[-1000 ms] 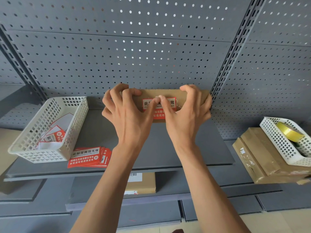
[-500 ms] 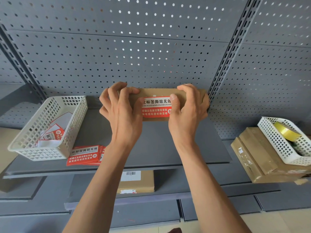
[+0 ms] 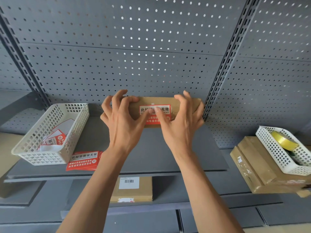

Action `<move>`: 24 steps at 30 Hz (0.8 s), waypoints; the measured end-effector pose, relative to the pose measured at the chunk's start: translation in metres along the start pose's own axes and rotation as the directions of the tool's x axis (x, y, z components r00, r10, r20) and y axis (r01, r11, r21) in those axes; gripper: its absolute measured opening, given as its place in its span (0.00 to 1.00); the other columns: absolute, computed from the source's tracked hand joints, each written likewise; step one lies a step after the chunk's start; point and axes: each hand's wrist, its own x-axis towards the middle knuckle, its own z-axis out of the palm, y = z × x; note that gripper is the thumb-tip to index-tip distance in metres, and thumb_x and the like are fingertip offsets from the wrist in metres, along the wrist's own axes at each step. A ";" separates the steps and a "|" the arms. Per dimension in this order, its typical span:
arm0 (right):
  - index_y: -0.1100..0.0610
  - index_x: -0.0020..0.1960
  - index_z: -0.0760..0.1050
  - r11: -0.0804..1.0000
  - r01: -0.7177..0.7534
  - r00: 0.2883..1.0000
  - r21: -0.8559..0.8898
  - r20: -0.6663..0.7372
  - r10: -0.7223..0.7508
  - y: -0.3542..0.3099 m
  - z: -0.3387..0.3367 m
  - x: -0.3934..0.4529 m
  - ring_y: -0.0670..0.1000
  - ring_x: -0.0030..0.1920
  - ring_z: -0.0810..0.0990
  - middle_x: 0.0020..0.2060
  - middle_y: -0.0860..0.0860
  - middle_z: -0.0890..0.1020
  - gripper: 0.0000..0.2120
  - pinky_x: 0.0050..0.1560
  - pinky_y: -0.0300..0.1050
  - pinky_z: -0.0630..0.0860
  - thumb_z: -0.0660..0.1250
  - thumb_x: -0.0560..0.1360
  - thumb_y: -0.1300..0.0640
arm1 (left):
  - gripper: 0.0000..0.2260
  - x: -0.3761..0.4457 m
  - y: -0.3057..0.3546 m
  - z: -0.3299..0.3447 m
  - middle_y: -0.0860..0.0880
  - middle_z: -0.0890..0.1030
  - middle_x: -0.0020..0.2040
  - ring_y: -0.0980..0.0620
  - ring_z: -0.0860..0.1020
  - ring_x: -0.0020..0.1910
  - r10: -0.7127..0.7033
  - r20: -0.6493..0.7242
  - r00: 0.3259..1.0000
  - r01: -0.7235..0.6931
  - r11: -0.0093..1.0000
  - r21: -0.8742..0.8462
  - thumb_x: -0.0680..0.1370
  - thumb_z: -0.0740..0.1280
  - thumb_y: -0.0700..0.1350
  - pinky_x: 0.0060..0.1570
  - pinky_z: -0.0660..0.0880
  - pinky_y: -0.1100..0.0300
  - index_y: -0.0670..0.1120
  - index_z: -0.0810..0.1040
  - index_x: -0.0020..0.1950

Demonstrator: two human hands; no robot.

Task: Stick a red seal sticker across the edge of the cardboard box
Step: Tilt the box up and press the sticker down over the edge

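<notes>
While both hands work at the back of the dark grey metal shelf (image 3: 94, 142), I see the flat brown cardboard box (image 3: 186, 105) resting there against the grey perforated back panel (image 3: 134, 52). My left hand (image 3: 122, 121) curls its fingers over the box's left end, thumb pressing the red seal sticker with black and white print (image 3: 166, 110), which lies folded over the box's front edge. My right hand (image 3: 181, 121) grips the right end likewise, its thumb meeting the other at the sticker's middle. Left of the hands, a white plastic mesh basket (image 3: 50, 132) holds peeled backing papers, and a stack of red stickers (image 3: 84, 160) lies just beside it.
</notes>
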 end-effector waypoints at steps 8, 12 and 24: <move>0.48 0.69 0.70 0.999 -0.017 1.000 0.029 -0.006 0.017 0.004 0.000 0.000 0.62 0.76 0.60 0.75 0.44 0.69 0.26 0.61 0.58 0.62 0.68 0.76 0.39 | 0.16 0.001 -0.004 -0.002 0.56 0.69 0.72 0.45 0.59 0.73 0.026 0.015 1.000 -0.026 1.000 -0.009 0.73 0.74 0.54 0.63 0.61 0.45 0.55 0.78 0.59; 0.47 0.71 0.71 0.999 -0.024 1.000 0.035 0.014 0.024 0.007 0.000 0.000 0.62 0.76 0.60 0.75 0.44 0.68 0.23 0.64 0.62 0.63 0.66 0.78 0.41 | 0.15 0.001 -0.006 -0.005 0.55 0.69 0.72 0.45 0.59 0.73 0.029 0.032 0.999 -0.028 0.999 -0.027 0.74 0.73 0.53 0.64 0.62 0.43 0.54 0.78 0.60; 0.41 0.71 0.74 0.991 -0.042 0.997 0.128 0.064 0.034 0.014 -0.004 0.001 0.62 0.77 0.58 0.76 0.43 0.69 0.19 0.68 0.64 0.58 0.65 0.81 0.50 | 0.14 0.001 -0.010 -0.008 0.53 0.70 0.70 0.47 0.59 0.72 0.049 0.049 0.998 -0.046 0.997 -0.064 0.76 0.71 0.48 0.63 0.58 0.50 0.54 0.79 0.61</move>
